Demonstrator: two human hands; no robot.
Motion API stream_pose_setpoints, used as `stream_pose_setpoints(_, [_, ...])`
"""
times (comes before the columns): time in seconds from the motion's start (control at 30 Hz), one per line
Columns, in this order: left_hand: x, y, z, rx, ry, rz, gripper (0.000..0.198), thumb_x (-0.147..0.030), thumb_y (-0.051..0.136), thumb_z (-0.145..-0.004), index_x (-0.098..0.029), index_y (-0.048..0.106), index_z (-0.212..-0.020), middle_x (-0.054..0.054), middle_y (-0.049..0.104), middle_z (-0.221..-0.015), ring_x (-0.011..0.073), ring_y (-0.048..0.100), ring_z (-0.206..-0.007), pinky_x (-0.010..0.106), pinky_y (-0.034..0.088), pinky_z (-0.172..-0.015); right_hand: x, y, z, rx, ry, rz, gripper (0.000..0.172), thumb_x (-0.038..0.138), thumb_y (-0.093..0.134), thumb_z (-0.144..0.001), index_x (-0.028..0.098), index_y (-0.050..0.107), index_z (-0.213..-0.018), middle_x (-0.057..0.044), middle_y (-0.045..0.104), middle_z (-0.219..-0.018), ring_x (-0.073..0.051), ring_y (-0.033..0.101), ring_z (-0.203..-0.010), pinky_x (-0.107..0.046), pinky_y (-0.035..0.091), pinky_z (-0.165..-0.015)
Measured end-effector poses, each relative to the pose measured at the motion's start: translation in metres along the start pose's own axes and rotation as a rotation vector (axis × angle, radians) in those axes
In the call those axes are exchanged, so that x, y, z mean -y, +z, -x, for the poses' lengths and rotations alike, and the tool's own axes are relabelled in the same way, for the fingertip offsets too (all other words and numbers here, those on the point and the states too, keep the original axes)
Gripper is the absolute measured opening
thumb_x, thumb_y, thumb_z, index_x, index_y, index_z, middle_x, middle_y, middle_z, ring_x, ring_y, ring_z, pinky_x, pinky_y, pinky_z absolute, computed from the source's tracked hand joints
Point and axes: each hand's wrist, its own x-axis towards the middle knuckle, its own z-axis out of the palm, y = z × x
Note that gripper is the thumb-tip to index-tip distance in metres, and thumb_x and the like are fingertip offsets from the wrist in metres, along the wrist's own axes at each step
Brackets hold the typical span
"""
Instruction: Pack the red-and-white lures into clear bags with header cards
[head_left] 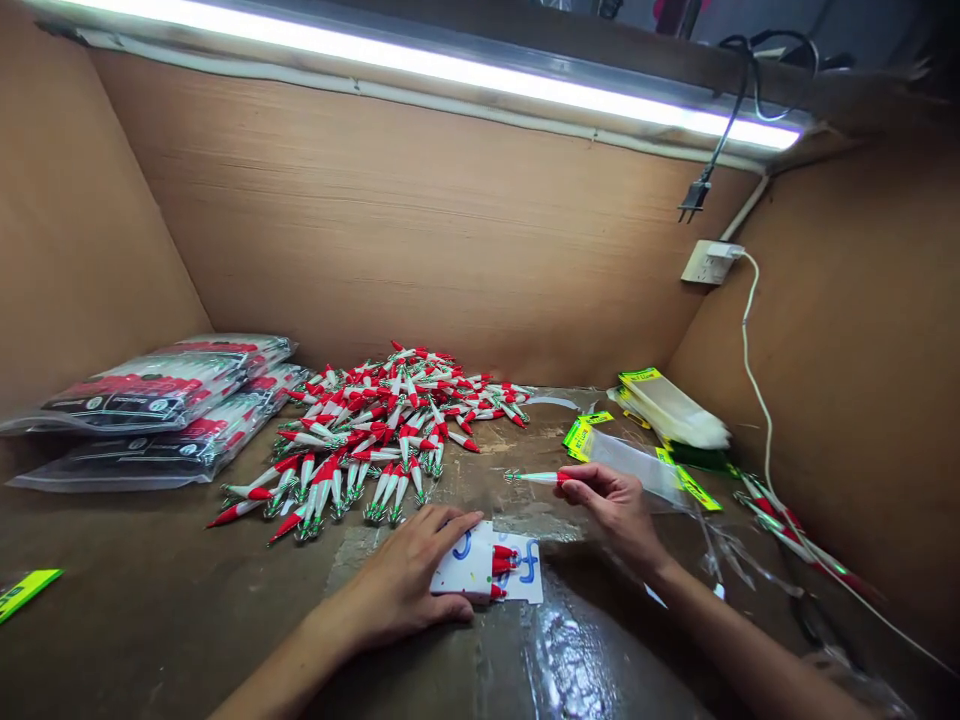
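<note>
My left hand [409, 575] rests on the worktop with its fingers curled around the left edge of a white card [469, 570] printed with blue marks. A few red-tipped lures [502, 562] lie on that card. My right hand [615, 505] pinches one red-and-white squid lure [534, 477] by its red end, its hooked tip pointing left just above the table. A big pile of the same red-and-white lures [375, 425] lies spread out beyond both hands.
Stacked clear bags of packed lures [161, 405] sit at the left. Empty clear sleeves with yellow-green headers [660, 410] lie at the right, with loose lures [787, 535] near the right wall. A white cable [750, 350] hangs from a wall socket. Brown board walls enclose the bench.
</note>
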Motion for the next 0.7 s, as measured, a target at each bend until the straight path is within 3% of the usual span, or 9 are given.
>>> stream_pose_setpoints(0.37, [0.003, 0.002, -0.001, -0.006, 0.028, -0.006, 0.090, -0.050, 0.082, -0.076, -0.038, 0.034, -0.151, 0.008, 0.049, -0.141, 0.0317, 0.050, -0.124, 0.051, 0.045, -0.104, -0.015, 0.004, 0.005, 0.042, 0.130, -0.057, 0.038, 0.052, 0.066, -0.090, 0.016, 0.075, -0.085, -0.007, 0.075, -0.076, -0.018, 0.071, -0.065, -0.026, 0.052, -0.059])
stream_pose_setpoints(0.47, [0.003, 0.002, -0.001, -0.006, 0.023, -0.009, 0.090, -0.049, 0.082, -0.076, -0.038, 0.034, -0.151, 0.008, 0.050, -0.139, 0.0319, 0.051, -0.122, 0.051, 0.046, -0.103, -0.012, 0.000, 0.003, 0.072, 0.135, 0.052, 0.037, 0.050, 0.064, -0.091, 0.016, 0.076, -0.085, -0.006, 0.075, -0.076, -0.017, 0.069, -0.065, -0.025, 0.049, -0.059])
stream_pose_setpoints(0.6, [0.003, 0.001, -0.001, -0.002, 0.030, -0.008, 0.090, -0.050, 0.080, -0.078, -0.037, 0.033, -0.152, 0.009, 0.050, -0.138, 0.0320, 0.052, -0.121, 0.051, 0.046, -0.102, -0.009, -0.009, 0.000, 0.231, 0.165, 0.324, 0.028, 0.044, 0.069, -0.089, 0.018, 0.078, -0.084, -0.003, 0.074, -0.071, -0.016, 0.064, -0.063, -0.024, 0.044, -0.058])
stream_pose_setpoints(0.7, [0.003, 0.001, -0.002, -0.002, 0.037, -0.012, 0.090, -0.052, 0.080, -0.078, -0.036, 0.033, -0.153, 0.010, 0.050, -0.138, 0.0322, 0.052, -0.120, 0.050, 0.046, -0.101, -0.010, -0.004, 0.004, 0.310, 0.128, 0.418, 0.025, 0.041, 0.066, -0.091, 0.020, 0.078, -0.085, -0.002, 0.075, -0.075, -0.017, 0.065, -0.067, -0.026, 0.045, -0.061])
